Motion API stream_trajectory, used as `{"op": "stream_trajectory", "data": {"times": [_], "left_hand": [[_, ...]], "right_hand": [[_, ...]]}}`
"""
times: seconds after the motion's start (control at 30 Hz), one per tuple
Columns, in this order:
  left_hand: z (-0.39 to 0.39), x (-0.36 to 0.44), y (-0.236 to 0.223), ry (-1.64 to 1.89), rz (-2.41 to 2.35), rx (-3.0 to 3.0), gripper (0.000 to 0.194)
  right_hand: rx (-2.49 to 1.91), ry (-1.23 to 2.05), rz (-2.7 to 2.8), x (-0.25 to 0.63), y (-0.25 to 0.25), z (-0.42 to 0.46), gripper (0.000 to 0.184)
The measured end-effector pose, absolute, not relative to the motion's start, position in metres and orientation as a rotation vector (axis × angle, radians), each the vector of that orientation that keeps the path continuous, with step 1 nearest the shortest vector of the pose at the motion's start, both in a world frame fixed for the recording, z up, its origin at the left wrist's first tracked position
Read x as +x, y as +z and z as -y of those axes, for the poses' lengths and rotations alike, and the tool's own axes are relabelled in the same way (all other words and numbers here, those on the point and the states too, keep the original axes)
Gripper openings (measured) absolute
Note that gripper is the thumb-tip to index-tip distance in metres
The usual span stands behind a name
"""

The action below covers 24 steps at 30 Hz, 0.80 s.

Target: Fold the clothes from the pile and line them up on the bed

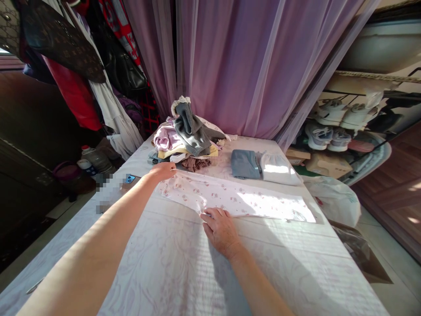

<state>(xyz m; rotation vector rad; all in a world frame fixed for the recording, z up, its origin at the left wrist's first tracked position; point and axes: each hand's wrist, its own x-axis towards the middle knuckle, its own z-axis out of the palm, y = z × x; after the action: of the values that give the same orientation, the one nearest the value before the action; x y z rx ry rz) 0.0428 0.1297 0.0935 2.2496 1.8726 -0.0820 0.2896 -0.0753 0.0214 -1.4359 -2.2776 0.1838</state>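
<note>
Bare forearms [82,237] reach out from the camera over a bed [184,276] spread with a pale lilac-patterned sheet. The hands lie well apart, both on a long white garment with a pink print [237,197] stretched flat across the bed: the right hand [220,231] at its near edge, the left hand [162,171] at its far left end. Whether either one grips the cloth, I cannot tell. Just left of the left hand, near the bed's left edge, sits a phone in a blue case [130,178]. Beyond the garment, toward the far edge, a heaped pile of clothes [186,140] stands near a folded blue-grey garment [244,164] and a folded white garment [278,170]. A white plastic bag [335,199] bulges just past the right edge. Off the left side, plastic bottles [97,160] stand low down, under hanging handbags [59,44]. Shoes [332,116] fill a rack at right, and a sheer purple curtain [230,61] closes the far end.
</note>
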Motion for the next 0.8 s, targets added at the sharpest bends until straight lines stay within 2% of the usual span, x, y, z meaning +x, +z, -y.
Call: {"op": "stream_trajectory", "data": {"times": [0.27,0.43,0.63,0.8], "left_hand": [[-0.106,0.058,0.075,0.096,-2.042,2.380,0.034],[-0.078,0.059,0.053,0.533,-1.695,2.633,0.033],[-0.058,0.060,0.014,0.612,-1.566,2.681,0.042],[-0.053,0.061,0.008,0.637,-1.593,2.703,0.049]], "right_hand": [[-1.452,0.169,2.288,0.290,0.020,0.075,0.024],[-1.388,0.176,2.272,0.293,0.025,0.069,0.022],[-1.549,0.202,2.225,0.298,0.055,0.007,0.028],[-1.850,0.296,2.236,0.283,0.071,-0.059,0.032]]}}
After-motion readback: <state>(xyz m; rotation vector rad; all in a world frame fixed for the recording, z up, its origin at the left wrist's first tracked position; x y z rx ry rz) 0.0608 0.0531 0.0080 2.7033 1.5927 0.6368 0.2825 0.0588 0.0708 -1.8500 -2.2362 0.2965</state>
